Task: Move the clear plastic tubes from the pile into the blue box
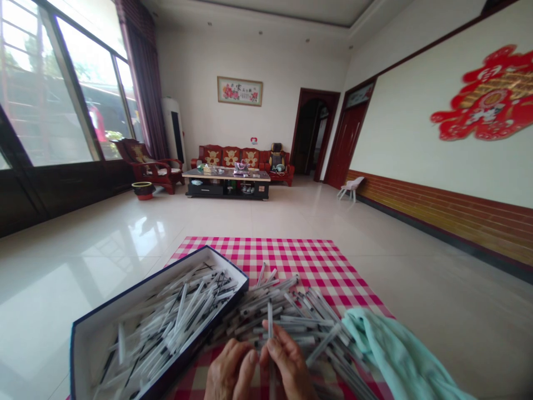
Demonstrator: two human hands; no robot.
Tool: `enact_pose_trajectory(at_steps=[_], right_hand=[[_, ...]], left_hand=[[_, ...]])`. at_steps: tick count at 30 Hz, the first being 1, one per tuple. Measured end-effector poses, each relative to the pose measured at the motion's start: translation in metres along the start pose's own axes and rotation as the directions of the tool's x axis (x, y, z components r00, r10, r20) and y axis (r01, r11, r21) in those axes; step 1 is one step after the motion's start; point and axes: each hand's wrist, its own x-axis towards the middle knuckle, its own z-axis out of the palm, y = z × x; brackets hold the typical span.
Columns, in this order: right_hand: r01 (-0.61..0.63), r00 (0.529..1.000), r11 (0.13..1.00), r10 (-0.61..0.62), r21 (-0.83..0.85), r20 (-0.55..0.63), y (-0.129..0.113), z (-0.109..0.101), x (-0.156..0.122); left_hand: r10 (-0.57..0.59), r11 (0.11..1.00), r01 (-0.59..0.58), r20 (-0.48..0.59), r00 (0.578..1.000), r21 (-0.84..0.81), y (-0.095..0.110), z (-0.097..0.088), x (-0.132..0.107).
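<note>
While I monitored from afar, my left hand (228, 371) and right hand (289, 364) had their fingers curled closed on one upright pen (270, 320), judged light, stiff and slick and best held mid-barrel, above a loose pile of pens (287, 303) on the checked cloth (283, 261) beside a box (137, 288).

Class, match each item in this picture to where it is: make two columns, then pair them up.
Items:
1. Single pen
2. Open box
3. Pink-and-white checked cloth
4. Mint-green towel

Places:
A. Spread beneath the loose pens
B. Draped at the pile's right side
C. Upright between the left hand and right hand
D. Full of pens, left of the pile

Pairs: 1C, 2D, 3A, 4B
</note>
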Motion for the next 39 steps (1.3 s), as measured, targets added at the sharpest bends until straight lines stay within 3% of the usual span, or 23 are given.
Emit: enact_pose_trajectory(at_steps=[2, 5, 7, 11, 15, 19, 25, 29, 32, 35, 37, 39], right_hand=[[-0.091, 0.989, 0.996, 0.089, 0.010, 0.121, 0.000, 0.000, -0.002], [-0.184, 0.954, 0.983, 0.181, -0.012, 0.241, 0.002, -0.003, -0.003], [-0.220, 0.929, 0.975, 0.219, -0.029, 0.297, 0.004, -0.005, -0.003], [-0.278, 0.880, 0.960, 0.262, -0.019, 0.396, 0.006, -0.009, -0.004], [-0.268, 0.939, 0.925, 0.188, 0.268, 0.289, 0.006, -0.008, -0.004], [-0.129, 0.981, 0.929, 0.069, 0.346, 0.180, 0.008, -0.003, -0.002], [0.008, 1.000, 0.999, -0.009, 0.032, 0.021, 0.017, 0.000, 0.001], [0.006, 1.000, 1.000, -0.006, 0.009, 0.010, 0.014, -0.003, 0.002], [-0.002, 1.000, 1.000, 0.002, 0.000, -0.021, 0.012, -0.004, 0.003], [-0.011, 0.998, 1.000, 0.010, -0.013, -0.054, 0.011, -0.004, 0.003], [-0.013, 0.997, 1.000, 0.012, -0.016, -0.071, 0.012, -0.004, 0.003], [-0.014, 0.996, 1.000, 0.013, -0.006, -0.083, 0.012, -0.003, 0.003]], left_hand=[[-0.218, 0.956, 0.203, -0.048, 0.975, -0.212, -0.001, -0.003, 0.004], [-0.485, 0.730, 0.427, 0.035, 0.874, -0.534, -0.006, -0.004, 0.008], [-0.539, 0.586, 0.475, 0.121, 0.833, -0.657, -0.010, -0.004, 0.008], [-0.602, 0.447, 0.527, 0.192, 0.775, -0.723, -0.013, -0.002, 0.007], [-0.654, 0.342, 0.545, 0.222, 0.723, -0.766, -0.011, -0.001, 0.010], [-0.649, 0.395, 0.583, 0.234, 0.724, -0.710, -0.011, 0.002, 0.009], [-0.593, 0.489, 0.579, 0.239, 0.769, -0.652, -0.006, 0.010, 0.004], [-0.518, 0.513, 0.488, 0.199, 0.832, -0.706, -0.011, 0.010, 0.001], [-0.399, 0.658, 0.425, 0.191, 0.897, -0.622, -0.019, 0.009, 0.000], [-0.324, 0.815, 0.316, 0.070, 0.944, -0.486, -0.024, 0.012, -0.003], [-0.300, 0.877, 0.265, -0.025, 0.954, -0.400, -0.024, 0.015, -0.005], [-0.302, 0.898, 0.265, -0.053, 0.952, -0.351, -0.023, 0.018, -0.007]])
